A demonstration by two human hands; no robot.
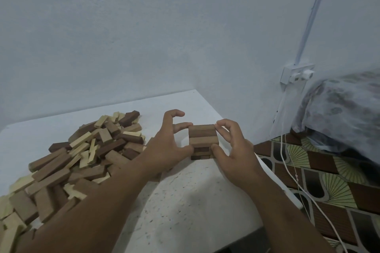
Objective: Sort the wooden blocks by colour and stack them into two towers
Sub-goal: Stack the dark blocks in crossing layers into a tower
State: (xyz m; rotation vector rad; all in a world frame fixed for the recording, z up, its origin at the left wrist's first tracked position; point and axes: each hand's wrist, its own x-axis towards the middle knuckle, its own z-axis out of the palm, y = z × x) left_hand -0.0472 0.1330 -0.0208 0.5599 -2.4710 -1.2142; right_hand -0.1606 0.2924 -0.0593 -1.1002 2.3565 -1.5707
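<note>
A short tower of brown wooden blocks (203,137) stands near the right edge of the white table (185,197), its layers crossed. My left hand (166,146) touches the tower's left side with thumb and a finger, the other fingers spread. On the tower's right side, the fingertips of my right hand (230,150) press the top and lower layers. A big loose pile of brown and pale blocks (78,156) covers the table's left part, partly under my left forearm. No pale tower is in view.
A blue-grey wall runs behind the table. A wall socket (296,74) with a white cable (287,162) hanging down sits to the right. Patterned floor tiles (320,181) and a plastic-wrapped bundle (341,109) lie right of the table edge.
</note>
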